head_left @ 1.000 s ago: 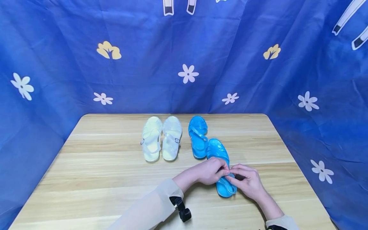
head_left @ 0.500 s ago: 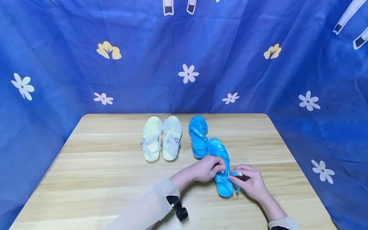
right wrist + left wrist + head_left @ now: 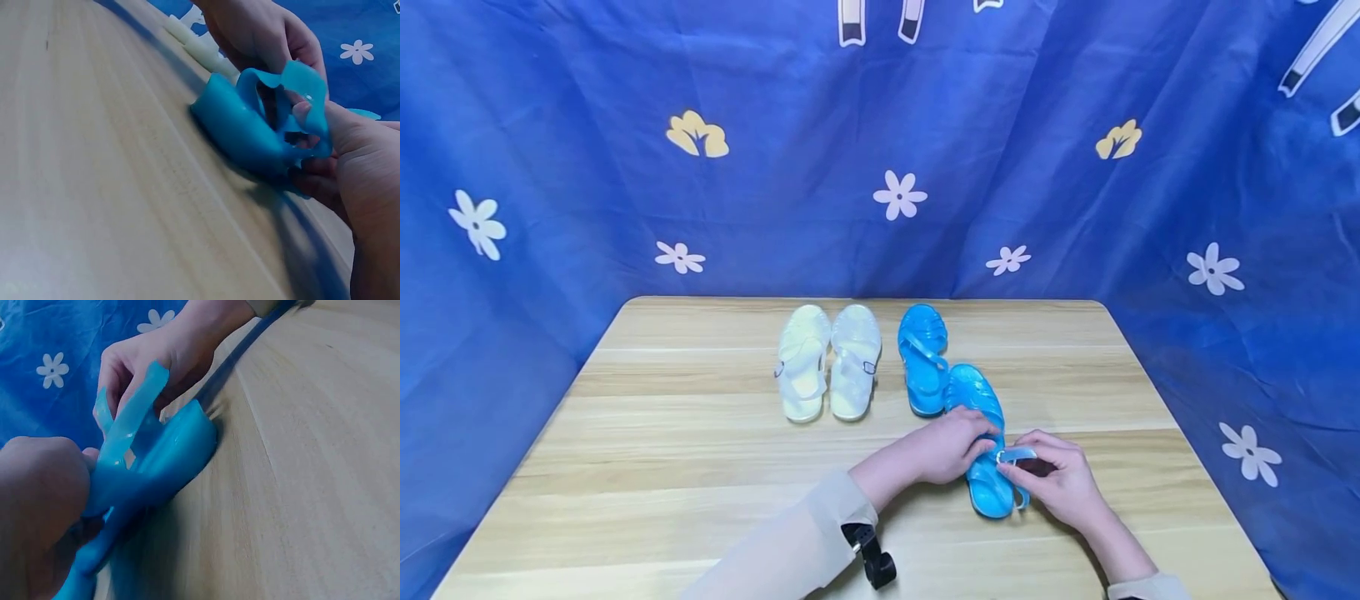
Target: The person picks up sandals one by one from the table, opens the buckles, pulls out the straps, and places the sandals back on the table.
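A glossy blue sandal (image 3: pixel 973 390) lies tilted on the table, toe away from me. My left hand (image 3: pixel 953 446) grips its left side near the front strap, fingers over the upper. From the right, my right hand (image 3: pixel 1062 479) pinches the sandal at its small buckle (image 3: pixel 1001 457). A loose end of blue strap (image 3: pixel 1018 454) sticks out to the right across those fingers. In the left wrist view the strap (image 3: pixel 132 419) rises above the sandal. The right wrist view shows the heel strap (image 3: pixel 304 81) looped up behind the heel (image 3: pixel 234 128).
The matching blue sandal (image 3: pixel 923 327) stands just beyond, close to the held one. Two whitish sandals (image 3: pixel 805 333) sit side by side to its left. A blue patterned curtain (image 3: pixel 820 208) borders the wooden table (image 3: pixel 662 433) at the back and sides.
The left fingers first met the right ones at the buckle, drew back left, and now lie on the sandal again. The strap end has come out to the right. The view has shifted slightly.
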